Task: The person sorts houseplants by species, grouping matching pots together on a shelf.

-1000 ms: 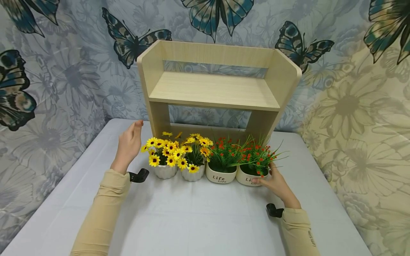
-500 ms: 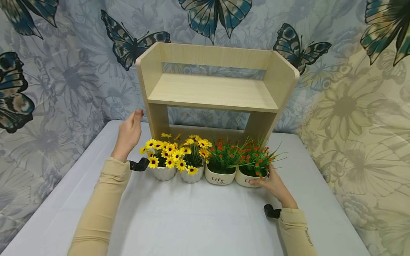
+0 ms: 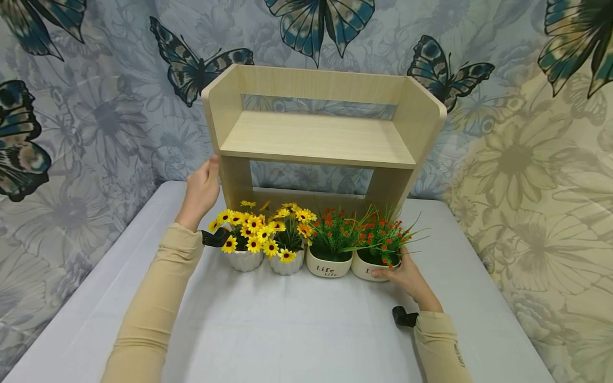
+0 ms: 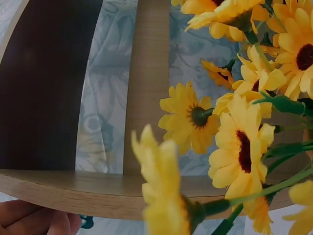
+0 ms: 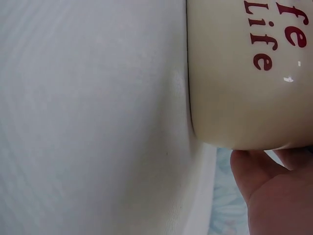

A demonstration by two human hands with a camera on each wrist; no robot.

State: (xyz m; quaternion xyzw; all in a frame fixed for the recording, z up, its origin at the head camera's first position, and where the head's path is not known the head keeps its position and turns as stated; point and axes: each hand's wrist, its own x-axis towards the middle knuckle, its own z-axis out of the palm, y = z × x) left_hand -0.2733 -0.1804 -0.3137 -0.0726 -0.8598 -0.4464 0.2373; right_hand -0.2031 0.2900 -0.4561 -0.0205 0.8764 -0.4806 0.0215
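My left hand (image 3: 201, 191) is at the outer left side of a pale wooden two-tier shelf (image 3: 316, 135), its fingers touching the side panel. In the left wrist view, part of that hand (image 4: 39, 218) shows just beyond the panel's edge. My right hand (image 3: 413, 279) holds the rightmost cream pot, a red-flowered potted plant (image 3: 378, 239), with the thumb on its front and fingers at its right side. Fingers (image 5: 254, 171) meet the pot's side in the right wrist view, beside the "Life" lettering. The pot stands on the white table.
Left of the held pot, in a row, are another red-flowered plant (image 3: 330, 263) in a "Life" pot and two yellow-flowered plants, one (image 3: 287, 260) beside the other (image 3: 245, 259). The shelf stands behind them, against a butterfly-patterned backdrop (image 3: 507, 159). A white cloth covers the table (image 3: 287, 340).
My left hand has moved up and right, from beside the shelf to its left panel. The right hand keeps its hold on the pot, and the view has shifted slightly.
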